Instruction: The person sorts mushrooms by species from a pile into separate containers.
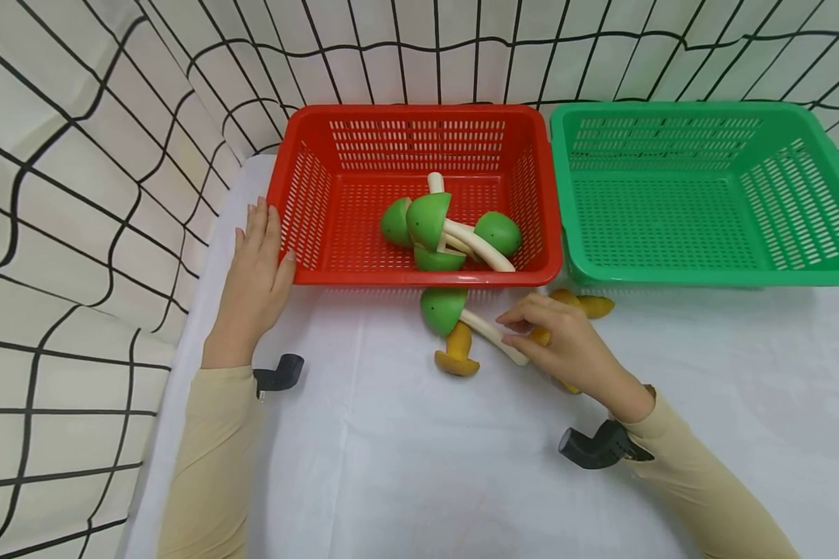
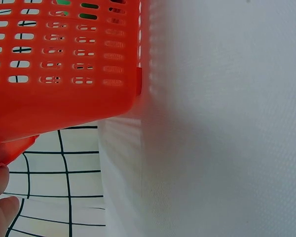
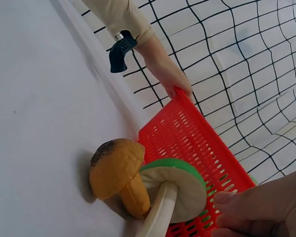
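My left hand (image 1: 252,272) rests along the left rim of the red basket (image 1: 419,278), fingers straight. In the head view my right hand (image 1: 573,341) hovers at the stem of a green-capped toy mushroom (image 1: 443,310) lying in front of that basket. Its thumb and fingers are bent with a gap between them, and the right wrist view shows them apart from the stem. A brown toy mushroom (image 3: 117,168) lies against the green-capped one. More brown mushrooms (image 1: 596,307) are partly hidden under my right hand.
Several green-capped mushrooms (image 1: 428,221) lie inside the red basket. A green basket (image 1: 713,277) stands directly to its right. Black wire grid (image 1: 436,46) runs behind the baskets and down the left side of the white-covered table (image 1: 391,466).
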`<act>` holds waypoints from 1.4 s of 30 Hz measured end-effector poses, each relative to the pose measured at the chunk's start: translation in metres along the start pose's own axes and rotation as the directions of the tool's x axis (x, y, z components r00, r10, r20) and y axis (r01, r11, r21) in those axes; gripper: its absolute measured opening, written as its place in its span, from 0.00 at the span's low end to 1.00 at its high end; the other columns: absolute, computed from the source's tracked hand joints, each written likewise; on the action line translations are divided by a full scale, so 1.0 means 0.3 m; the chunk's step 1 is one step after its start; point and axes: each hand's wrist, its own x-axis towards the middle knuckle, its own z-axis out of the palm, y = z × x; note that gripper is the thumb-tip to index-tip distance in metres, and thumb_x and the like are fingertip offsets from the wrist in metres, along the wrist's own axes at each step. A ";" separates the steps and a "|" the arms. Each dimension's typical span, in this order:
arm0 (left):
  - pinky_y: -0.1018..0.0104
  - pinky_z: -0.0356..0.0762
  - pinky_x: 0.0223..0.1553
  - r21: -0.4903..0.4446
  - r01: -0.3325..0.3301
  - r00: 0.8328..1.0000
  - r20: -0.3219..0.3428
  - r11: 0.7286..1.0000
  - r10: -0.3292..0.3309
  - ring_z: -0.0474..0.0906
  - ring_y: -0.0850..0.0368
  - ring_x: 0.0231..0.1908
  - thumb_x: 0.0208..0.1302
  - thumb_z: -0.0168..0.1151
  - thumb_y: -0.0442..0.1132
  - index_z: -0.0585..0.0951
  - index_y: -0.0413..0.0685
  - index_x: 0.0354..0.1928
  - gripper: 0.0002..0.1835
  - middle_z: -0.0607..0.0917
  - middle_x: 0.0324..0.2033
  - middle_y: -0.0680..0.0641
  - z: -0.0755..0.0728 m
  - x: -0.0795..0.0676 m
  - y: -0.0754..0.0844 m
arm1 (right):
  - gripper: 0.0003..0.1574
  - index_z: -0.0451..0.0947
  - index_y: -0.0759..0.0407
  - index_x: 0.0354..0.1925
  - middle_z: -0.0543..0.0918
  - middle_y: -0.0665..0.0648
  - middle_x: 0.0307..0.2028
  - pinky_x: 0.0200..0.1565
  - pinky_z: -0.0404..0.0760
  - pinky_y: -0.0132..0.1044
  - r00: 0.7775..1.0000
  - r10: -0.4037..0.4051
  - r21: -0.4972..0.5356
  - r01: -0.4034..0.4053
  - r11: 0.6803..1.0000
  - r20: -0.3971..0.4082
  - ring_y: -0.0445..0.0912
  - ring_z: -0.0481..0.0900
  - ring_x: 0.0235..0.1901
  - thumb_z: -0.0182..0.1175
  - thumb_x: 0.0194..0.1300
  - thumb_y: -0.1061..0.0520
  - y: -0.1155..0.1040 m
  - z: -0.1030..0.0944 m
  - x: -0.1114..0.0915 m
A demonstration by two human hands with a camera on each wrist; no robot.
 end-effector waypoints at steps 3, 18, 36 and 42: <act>0.51 0.33 0.69 -0.001 0.001 1.000 0.001 1.000 -0.001 0.34 0.49 0.72 0.71 0.40 0.39 0.48 0.29 0.70 0.32 0.43 0.73 0.40 0.001 0.001 -0.001 | 0.14 0.82 0.64 0.36 0.82 0.54 0.32 0.32 0.80 0.37 0.999 0.029 -0.019 -0.029 0.999 0.018 0.42 0.79 0.30 0.70 0.47 0.70 0.012 0.007 -0.005; 0.52 0.32 0.69 -0.005 0.002 1.000 0.003 1.000 -0.002 0.34 0.50 0.72 0.71 0.39 0.40 0.48 0.29 0.70 0.32 0.42 0.73 0.40 0.008 0.003 -0.010 | 0.12 0.83 0.63 0.37 0.84 0.54 0.34 0.36 0.81 0.39 0.980 0.175 -0.108 -0.164 0.981 0.100 0.45 0.81 0.34 0.70 0.51 0.65 0.037 0.031 0.013; 0.50 0.33 0.69 0.004 0.007 1.000 0.005 1.000 -0.007 0.33 0.51 0.72 0.70 0.39 0.40 0.48 0.30 0.71 0.32 0.42 0.73 0.41 0.005 0.005 -0.007 | 0.14 0.83 0.61 0.39 0.84 0.52 0.33 0.36 0.79 0.38 0.941 0.264 -0.207 -0.221 0.953 0.209 0.44 0.79 0.34 0.71 0.50 0.61 0.055 0.051 0.028; 0.50 0.34 0.69 0.003 0.003 1.000 0.001 1.000 -0.003 0.34 0.51 0.72 0.70 0.39 0.40 0.48 0.30 0.71 0.32 0.42 0.73 0.41 0.005 0.004 -0.009 | 0.18 0.83 0.61 0.41 0.83 0.51 0.32 0.34 0.77 0.37 0.920 0.293 -0.279 -0.219 0.935 0.260 0.43 0.77 0.32 0.72 0.49 0.59 0.051 0.059 0.037</act>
